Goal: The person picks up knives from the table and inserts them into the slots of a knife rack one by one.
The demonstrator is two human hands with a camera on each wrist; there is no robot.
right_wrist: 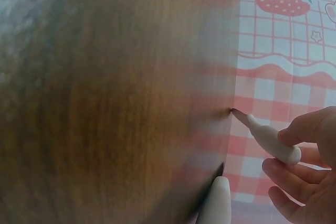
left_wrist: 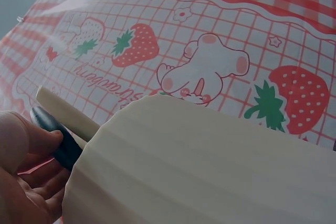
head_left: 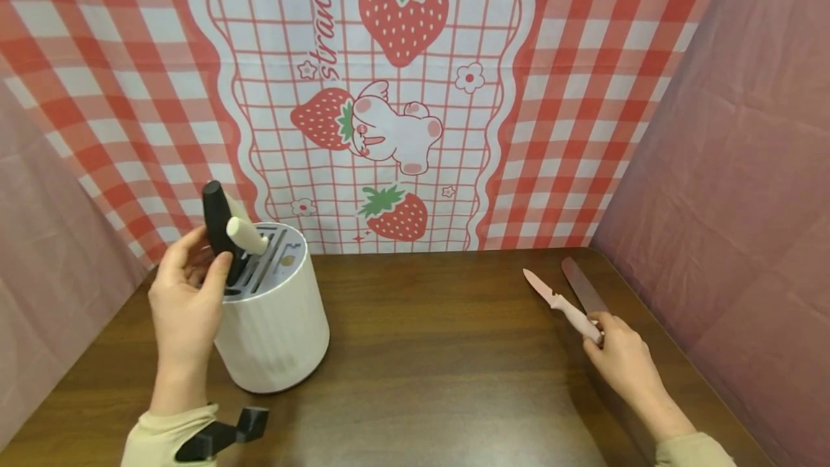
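Note:
On the left of the head view my left hand (head_left: 188, 305) pinches the black handle of a knife (head_left: 217, 218) between thumb and fingers. That handle stands up out of a white, ribbed, round knife block (head_left: 279, 344); its blade is hidden. Cream handles (head_left: 246, 235) stick up beside it. Over at the right, my right hand (head_left: 627, 359) grips the end of a small paring knife (head_left: 573, 317) by its white handle, tip pointing away. A longer knife (head_left: 583, 287) lies on the table beside it, its white handle (right_wrist: 216, 203) showing in the right wrist view.
The brown wooden table (head_left: 428, 352) carries the block and knives. Behind it hangs a red-and-white checked cloth (head_left: 583, 92) with strawberries, and pink cloth (head_left: 733, 186) hangs at the sides. A black strap (head_left: 220, 438) is around the left wrist.

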